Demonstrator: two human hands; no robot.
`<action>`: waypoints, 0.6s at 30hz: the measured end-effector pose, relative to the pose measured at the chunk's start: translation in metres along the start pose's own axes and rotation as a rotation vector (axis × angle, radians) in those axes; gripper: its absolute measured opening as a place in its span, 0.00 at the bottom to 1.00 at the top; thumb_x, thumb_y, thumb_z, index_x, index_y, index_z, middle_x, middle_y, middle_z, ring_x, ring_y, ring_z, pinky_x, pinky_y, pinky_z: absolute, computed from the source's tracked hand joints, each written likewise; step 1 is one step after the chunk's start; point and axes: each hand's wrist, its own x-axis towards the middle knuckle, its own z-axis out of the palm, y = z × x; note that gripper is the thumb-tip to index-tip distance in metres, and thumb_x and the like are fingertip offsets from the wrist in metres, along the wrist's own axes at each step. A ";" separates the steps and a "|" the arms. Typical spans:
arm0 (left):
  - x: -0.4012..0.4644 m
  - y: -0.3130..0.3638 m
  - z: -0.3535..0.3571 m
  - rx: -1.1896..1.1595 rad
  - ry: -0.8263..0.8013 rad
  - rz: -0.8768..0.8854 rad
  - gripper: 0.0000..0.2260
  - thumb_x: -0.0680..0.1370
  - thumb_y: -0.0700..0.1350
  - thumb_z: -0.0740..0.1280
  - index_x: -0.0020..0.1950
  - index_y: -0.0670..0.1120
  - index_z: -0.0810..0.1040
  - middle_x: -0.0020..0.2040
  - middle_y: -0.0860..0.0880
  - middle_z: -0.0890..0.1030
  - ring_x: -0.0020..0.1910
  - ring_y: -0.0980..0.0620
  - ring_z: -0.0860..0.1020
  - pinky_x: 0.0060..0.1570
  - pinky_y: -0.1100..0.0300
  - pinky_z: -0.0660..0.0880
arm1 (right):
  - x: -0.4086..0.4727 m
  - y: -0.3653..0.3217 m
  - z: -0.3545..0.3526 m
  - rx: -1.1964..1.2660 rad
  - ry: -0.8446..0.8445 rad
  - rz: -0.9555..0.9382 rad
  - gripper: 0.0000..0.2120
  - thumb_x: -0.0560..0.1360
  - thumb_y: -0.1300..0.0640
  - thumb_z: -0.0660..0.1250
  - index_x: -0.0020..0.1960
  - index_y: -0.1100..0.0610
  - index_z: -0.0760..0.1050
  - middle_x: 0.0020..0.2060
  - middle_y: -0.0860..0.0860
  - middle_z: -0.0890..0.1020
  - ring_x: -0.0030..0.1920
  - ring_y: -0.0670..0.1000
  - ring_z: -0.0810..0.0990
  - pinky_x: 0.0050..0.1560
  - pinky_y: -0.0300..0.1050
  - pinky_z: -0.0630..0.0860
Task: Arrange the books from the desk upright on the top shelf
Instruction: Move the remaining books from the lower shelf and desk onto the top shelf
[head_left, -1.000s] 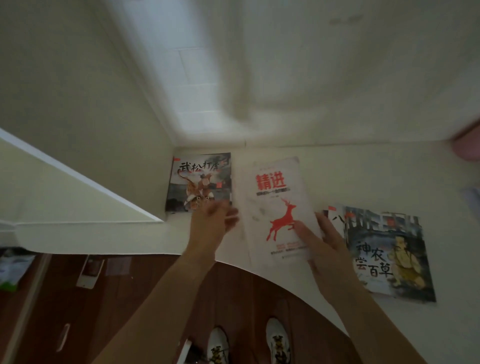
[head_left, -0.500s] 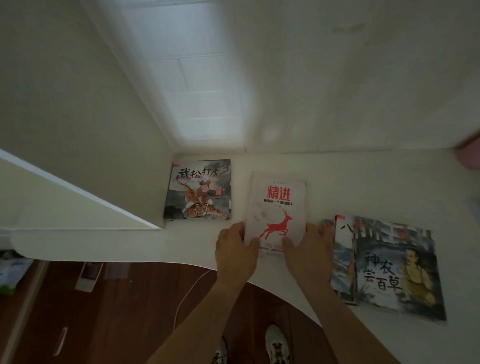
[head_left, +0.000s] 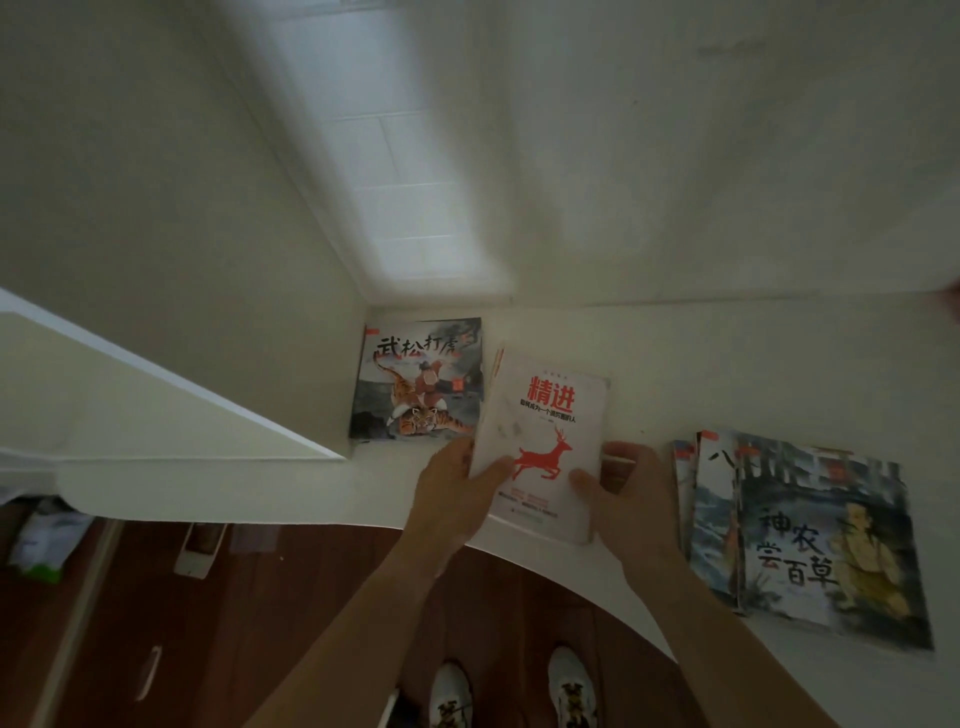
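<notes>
1. Both hands are closed on the white book (head_left: 543, 441), which sits at the middle of the view: the left hand (head_left: 457, 499) pinches its lower-left edge with the thumb on the cover, and the right hand (head_left: 631, 499) holds the lower-right edge the same way
2. The book's long axis runs from about 6 to 12 o'clock, leaning slightly toward 1; its far end looks tilted up off the desk (head_left: 701, 364), though how far it is lifted cannot be judged
3. The two hands are equally near it, one on each long side, so the lift would be shared rather than led by either
4. The top shelf is not clearly identifiable here; my guess is that it lies above, toward 12 o'clock, so the book would have to rise and turn spine-vertical
5. The cover reads 精进 in red above a red leaping deer; the smaller line beneath is too fine to read
6. The tiger book (head_left: 418, 382) lies flat at 11 o'clock from the hands, in the desk's corner, titled 武松打虎
7. The stack of picture books (head_left: 810, 535) lies flat at 3 to 4 o'clock, just beside the right hand; its top cover reads 神农尝百草, and the one under it shows only 八
</notes>
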 end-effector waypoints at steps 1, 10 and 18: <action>0.007 0.000 -0.006 0.213 0.070 0.040 0.08 0.83 0.52 0.65 0.53 0.50 0.82 0.46 0.54 0.85 0.45 0.54 0.84 0.43 0.67 0.77 | 0.001 0.000 0.004 -0.017 0.016 -0.013 0.18 0.75 0.60 0.76 0.61 0.55 0.72 0.50 0.48 0.82 0.50 0.50 0.83 0.48 0.49 0.84; 0.056 -0.023 -0.049 0.844 0.541 0.080 0.26 0.78 0.50 0.68 0.71 0.36 0.70 0.70 0.34 0.72 0.69 0.34 0.67 0.68 0.39 0.66 | -0.004 -0.026 0.007 -0.487 0.291 -0.286 0.20 0.76 0.62 0.71 0.67 0.58 0.72 0.62 0.56 0.77 0.61 0.56 0.75 0.58 0.46 0.76; 0.057 -0.018 -0.050 0.513 0.458 0.028 0.26 0.70 0.51 0.79 0.62 0.40 0.76 0.62 0.39 0.75 0.64 0.40 0.71 0.56 0.53 0.71 | 0.018 -0.078 0.103 -0.398 -0.107 -0.335 0.11 0.80 0.57 0.65 0.61 0.58 0.75 0.55 0.52 0.79 0.58 0.54 0.79 0.58 0.46 0.76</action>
